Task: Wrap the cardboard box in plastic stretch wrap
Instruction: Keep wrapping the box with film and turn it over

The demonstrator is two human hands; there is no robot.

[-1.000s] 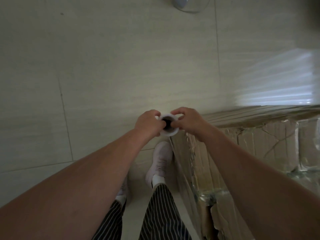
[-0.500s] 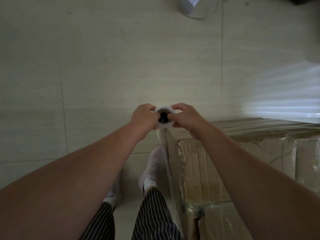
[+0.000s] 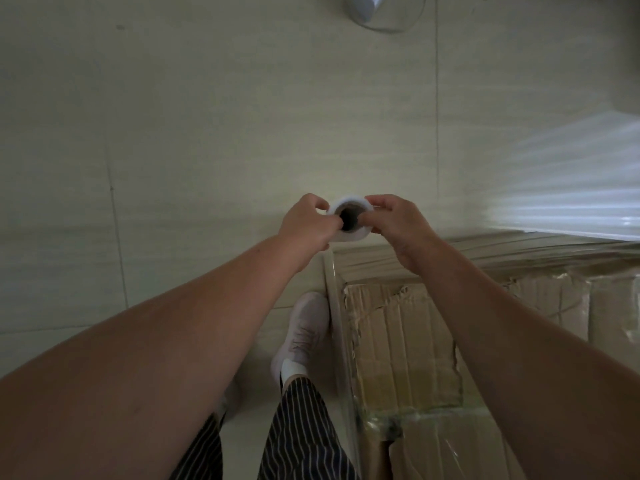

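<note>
Arms outstretched, your left hand (image 3: 305, 221) and right hand (image 3: 399, 221) gripping the stretch wrap roll (image 3: 353, 234), seemingly over the cardboard box (image 3: 398, 341) corner, tiled floor (image 3: 207, 133).

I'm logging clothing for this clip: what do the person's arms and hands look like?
The left forearm and right forearm are bare to the frame edge, no sleeves. The left hand and right hand wear no gloves; no watch, bracelet or ring shows.
</note>
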